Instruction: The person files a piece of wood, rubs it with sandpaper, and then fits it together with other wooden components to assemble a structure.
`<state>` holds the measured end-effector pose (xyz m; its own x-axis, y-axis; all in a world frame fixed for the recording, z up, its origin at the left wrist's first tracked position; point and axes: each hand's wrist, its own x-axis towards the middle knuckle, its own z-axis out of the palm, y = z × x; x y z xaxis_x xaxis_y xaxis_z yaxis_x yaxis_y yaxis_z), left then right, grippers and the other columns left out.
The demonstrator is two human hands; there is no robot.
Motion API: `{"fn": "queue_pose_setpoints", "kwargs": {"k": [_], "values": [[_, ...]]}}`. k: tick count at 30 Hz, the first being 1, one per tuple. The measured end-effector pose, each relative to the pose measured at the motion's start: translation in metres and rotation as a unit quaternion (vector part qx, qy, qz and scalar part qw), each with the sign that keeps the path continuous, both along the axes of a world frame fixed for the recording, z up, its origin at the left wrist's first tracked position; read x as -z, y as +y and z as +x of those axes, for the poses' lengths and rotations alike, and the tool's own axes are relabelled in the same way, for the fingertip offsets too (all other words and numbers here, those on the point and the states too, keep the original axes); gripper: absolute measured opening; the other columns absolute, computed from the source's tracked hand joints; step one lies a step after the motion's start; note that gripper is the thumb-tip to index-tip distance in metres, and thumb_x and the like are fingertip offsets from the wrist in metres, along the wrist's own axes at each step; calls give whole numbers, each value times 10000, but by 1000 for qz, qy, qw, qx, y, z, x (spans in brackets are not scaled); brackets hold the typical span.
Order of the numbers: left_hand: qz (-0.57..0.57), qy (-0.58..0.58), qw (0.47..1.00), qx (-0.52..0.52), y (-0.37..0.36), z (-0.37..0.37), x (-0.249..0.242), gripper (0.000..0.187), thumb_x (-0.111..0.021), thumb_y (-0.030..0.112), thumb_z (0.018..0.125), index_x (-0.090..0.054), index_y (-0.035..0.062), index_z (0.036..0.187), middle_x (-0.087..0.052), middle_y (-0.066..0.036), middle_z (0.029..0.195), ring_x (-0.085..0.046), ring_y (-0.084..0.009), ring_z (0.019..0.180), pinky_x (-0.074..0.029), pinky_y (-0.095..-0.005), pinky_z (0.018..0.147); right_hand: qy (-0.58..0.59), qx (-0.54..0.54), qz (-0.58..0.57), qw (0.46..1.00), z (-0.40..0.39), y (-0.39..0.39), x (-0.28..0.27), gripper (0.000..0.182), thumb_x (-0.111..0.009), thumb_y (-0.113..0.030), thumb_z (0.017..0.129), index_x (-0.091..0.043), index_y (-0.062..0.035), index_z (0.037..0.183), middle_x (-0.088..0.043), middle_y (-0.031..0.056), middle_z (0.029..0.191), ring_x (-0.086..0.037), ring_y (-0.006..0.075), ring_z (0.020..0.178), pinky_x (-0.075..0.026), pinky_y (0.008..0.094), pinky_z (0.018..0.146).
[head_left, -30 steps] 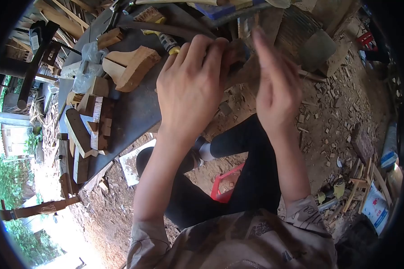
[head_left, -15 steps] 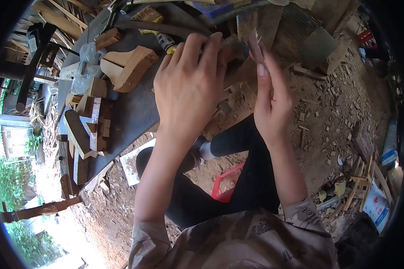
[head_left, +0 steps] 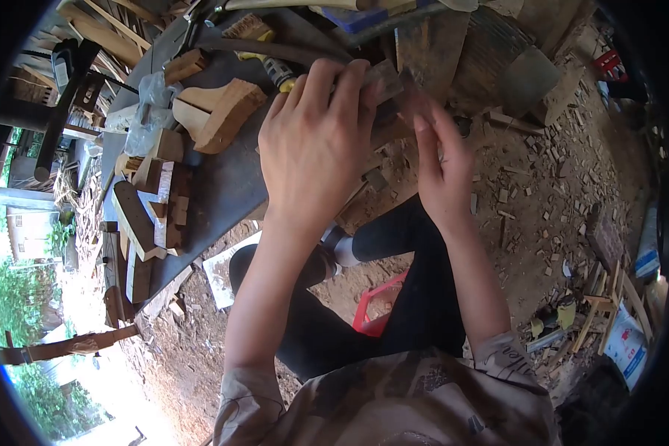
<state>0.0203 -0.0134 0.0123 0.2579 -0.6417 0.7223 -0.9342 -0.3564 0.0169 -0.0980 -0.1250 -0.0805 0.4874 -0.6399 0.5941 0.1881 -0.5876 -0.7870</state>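
Observation:
My left hand (head_left: 312, 141) is closed, back of the hand up, over the front edge of the dark workbench (head_left: 223, 182). From its fingertips sticks out a flat grey piece (head_left: 383, 82) with a straight edge. Close by on the right, my right hand (head_left: 444, 160) pinches a thin dark flat piece (head_left: 413, 91) between thumb and fingers; it is smeared by motion, its edge right at the grey piece. A yellow-and-black handled tool (head_left: 275, 72) lies just beyond my left knuckles. Left of that hand rests a shaped wooden block (head_left: 230, 115).
Cut wood pieces (head_left: 149, 212) and a clear plastic bag (head_left: 149, 111) crowd the bench's left side. Wood chips (head_left: 528, 215) litter the dirt floor. A red plastic stool (head_left: 375, 305) shows between my legs. Boards (head_left: 431, 56) lean beyond my hands.
My right hand has moved left and slightly nearer to me, bringing the thin dark piece up against the grey one. My left hand keeps its grip, nearly still.

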Motion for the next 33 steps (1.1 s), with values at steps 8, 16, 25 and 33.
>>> {"fn": "queue_pose_setpoints", "kwargs": {"k": [8, 16, 25, 33], "values": [[-12, -9, 1000, 4, 0, 3, 1, 184, -757, 238, 1029, -778, 113, 1162, -708, -31, 1010, -739, -264, 864, -568, -395, 746, 41, -14, -103, 994, -15, 7, 23, 236, -582, -130, 1173, -697, 35, 1297, -797, 118, 1105, -707, 112, 902, -539, 299, 751], [-16, -17, 1000, 8, 3, 4, 0, 187, -788, 214, 983, -773, 125, 1146, -682, -21, 986, -728, -246, 827, -555, -388, 724, -31, -14, 111, 993, -18, 15, 22, 358, -583, -93, 1162, -629, 53, 1486, -788, 162, 1252, -753, 172, 1146, -563, 325, 1001], [2, -49, 996, 75, 14, 0, 3, 375, -814, 169, 887, -758, 119, 1255, -689, 2, 1085, -702, -195, 926, -569, -357, 808, -42, -51, 342, 937, -18, 4, 6, 474, -618, -300, 1162, -649, 44, 1486, -723, 94, 1393, -617, 158, 1332, -460, 309, 1137], [-35, 17, 989, 142, 18, -5, 14, 375, -869, 298, 902, -800, 73, 1194, -800, -53, 1265, -784, -228, 1141, -671, -366, 911, -62, -54, 159, 984, -15, 15, -39, 398, -503, -224, 1211, -688, 65, 1412, -739, 161, 1406, -667, 218, 1347, -515, 364, 1107]]}}
